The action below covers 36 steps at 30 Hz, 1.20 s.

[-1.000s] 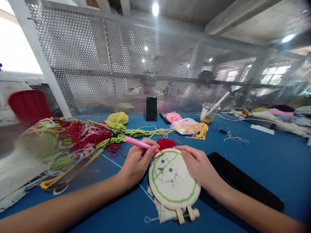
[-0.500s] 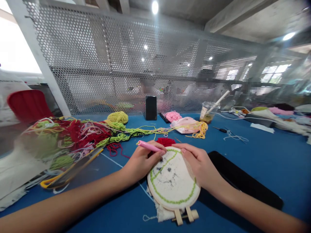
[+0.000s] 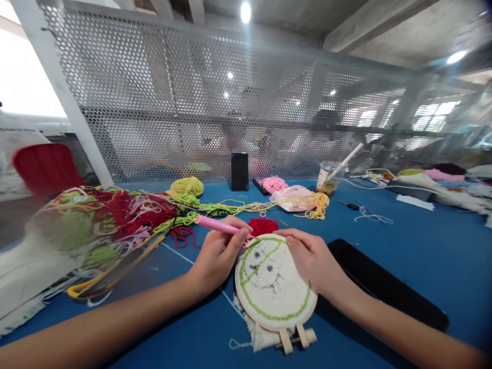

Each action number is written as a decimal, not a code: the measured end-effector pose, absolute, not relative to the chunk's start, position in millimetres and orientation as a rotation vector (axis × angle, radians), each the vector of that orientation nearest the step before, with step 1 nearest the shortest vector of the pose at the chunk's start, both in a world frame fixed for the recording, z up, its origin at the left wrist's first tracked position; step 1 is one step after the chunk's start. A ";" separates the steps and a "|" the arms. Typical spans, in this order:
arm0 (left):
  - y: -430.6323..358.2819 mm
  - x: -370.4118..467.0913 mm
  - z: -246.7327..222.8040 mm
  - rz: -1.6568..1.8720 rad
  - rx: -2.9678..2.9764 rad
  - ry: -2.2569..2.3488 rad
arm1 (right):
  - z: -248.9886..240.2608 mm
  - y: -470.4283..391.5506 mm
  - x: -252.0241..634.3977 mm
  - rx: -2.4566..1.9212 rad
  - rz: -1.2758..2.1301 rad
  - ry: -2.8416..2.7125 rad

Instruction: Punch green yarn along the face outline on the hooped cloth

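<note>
Pinched in my left hand [image 3: 221, 251] is a pink punch needle [image 3: 215, 224]. Its metal tip points right, at the upper left edge of the fabric. The round embroidery hoop [image 3: 286, 325] holds white cloth [image 3: 284, 282] with a green yarn outline [image 3: 251, 300], a slanting green line and dark face-like marks. My right hand [image 3: 313, 256] grips the hoop's upper right rim, thumb on top and the other fingers partly hidden. The hoop's wooden screw clamp [image 3: 302, 338] points towards me. Just behind the hoop lies red yarn [image 3: 263, 226].
Tangled yarn [image 3: 142, 215] and scissors-like yellow-edged blades [image 3: 115, 266] lie left. A phone [image 3: 239, 171] stands against the perforated screen [image 3: 192, 102]. A drink cup [image 3: 326, 179] stands back right; a black flat object [image 3: 388, 284] lies beside my right arm.
My left hand has drawn back left and slightly down with the punch needle, uncovering more of the cloth and the metal tip. The hoop has shifted slightly; my right hand keeps its grip.
</note>
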State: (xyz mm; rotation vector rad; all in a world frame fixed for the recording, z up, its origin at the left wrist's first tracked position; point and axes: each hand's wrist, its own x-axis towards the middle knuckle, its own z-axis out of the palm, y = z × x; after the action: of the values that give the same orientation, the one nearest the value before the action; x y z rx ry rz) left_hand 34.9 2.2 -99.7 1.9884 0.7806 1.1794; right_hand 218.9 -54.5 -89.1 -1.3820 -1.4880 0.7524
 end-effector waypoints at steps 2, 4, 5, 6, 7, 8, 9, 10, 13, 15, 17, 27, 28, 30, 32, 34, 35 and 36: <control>1.9 35.3 -99.6 1.174 1.981 0.769 | -88.1 -54.6 218.5 -1.384 0.757 -1.490; 1.3 35.9 -98.8 1.171 1.979 0.773 | -87.2 -54.7 218.0 -1.391 0.753 -1.488; 1.0 36.2 -98.3 1.171 1.978 0.777 | -86.8 -54.8 217.8 -1.395 0.752 -1.488; 0.7 36.3 -97.8 1.171 1.978 0.780 | -86.4 -54.8 217.6 -1.399 0.749 -1.486; 0.4 36.4 -97.5 1.170 1.979 0.782 | -86.0 -54.9 217.3 -1.403 0.748 -1.485; 0.2 36.4 -97.2 1.166 1.981 0.779 | -85.7 -54.9 217.1 -1.405 0.746 -1.486; 0.0 36.4 -97.1 1.164 1.984 0.771 | -85.4 -54.9 217.0 -1.408 0.741 -1.487; -0.2 36.2 -97.0 1.163 1.988 0.762 | -85.3 -54.9 216.9 -1.409 0.737 -1.489; -0.6 35.8 -96.7 1.164 1.996 0.754 | -85.6 -54.7 216.9 -1.409 0.730 -1.500; -0.8 35.8 -96.0 1.167 2.007 0.768 | -86.1 -54.7 217.1 -1.406 0.730 -1.500; -0.7 36.3 -94.9 1.164 2.050 0.783 | -86.0 -55.3 217.2 -1.400 0.720 -1.504; 3.8 42.4 -93.9 1.061 2.287 0.703 | -79.3 -59.8 214.0 -1.304 0.709 -1.586; 3.7 41.8 -94.1 1.080 2.243 0.734 | -81.0 -58.8 214.2 -1.316 0.716 -1.575; 2.8 40.0 -94.3 1.138 2.160 0.792 | -85.2 -56.9 214.9 -1.338 0.734 -1.548; 1.7 38.1 -94.5 1.197 2.099 0.829 | -88.9 -55.6 215.8 -1.357 0.748 -1.529; 0.9 36.8 -95.2 1.221 2.060 0.844 | -91.3 -55.1 216.6 -1.369 0.748 -1.520; 0.8 36.4 -95.7 1.223 2.046 0.849 | -91.8 -55.1 216.9 -1.372 0.747 -1.520; 0.9 36.1 -96.4 1.224 2.034 0.847 | -92.0 -55.1 217.1 -1.374 0.747 -1.523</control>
State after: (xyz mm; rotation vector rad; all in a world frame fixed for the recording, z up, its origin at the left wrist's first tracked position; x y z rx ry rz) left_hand 36.1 0.9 -96.4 2.0344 0.8470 1.2245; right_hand 217.1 -55.1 -92.0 -1.3738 -1.5226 0.7468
